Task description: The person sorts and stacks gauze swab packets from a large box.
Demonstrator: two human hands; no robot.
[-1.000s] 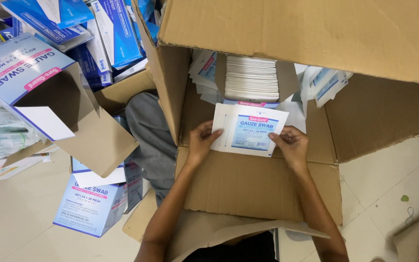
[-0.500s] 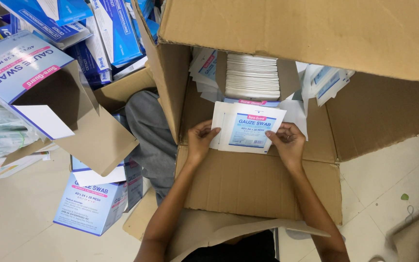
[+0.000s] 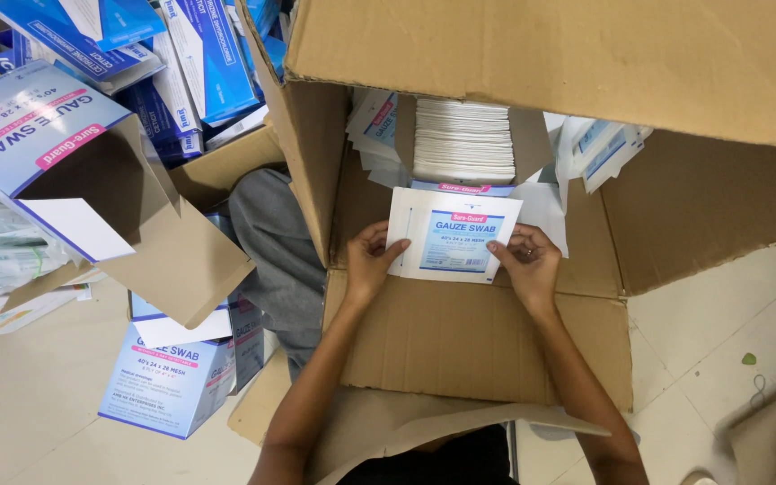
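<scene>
Both my hands hold a small stack of flat white gauze packets [image 3: 454,235] with a blue printed label, inside a large open cardboard carton [image 3: 460,346]. My left hand [image 3: 368,260] grips the stack's left edge and my right hand [image 3: 528,261] grips its right edge. Just beyond the stack stands an open small box packed with upright white packets [image 3: 464,142]. More loose packets [image 3: 372,130] lie at its left and loose packets [image 3: 599,148] at its right.
An empty light-blue and brown gauze box [image 3: 65,171] lies open at the left, with another closed one [image 3: 172,377] on the pale floor below it. Blue medical boxes [image 3: 181,63] pile up at the top left. The carton's big flap [image 3: 568,54] hangs over the far side.
The held stack has shifted slightly left and squared up between my hands; my right hand has slid inward along its right edge.
</scene>
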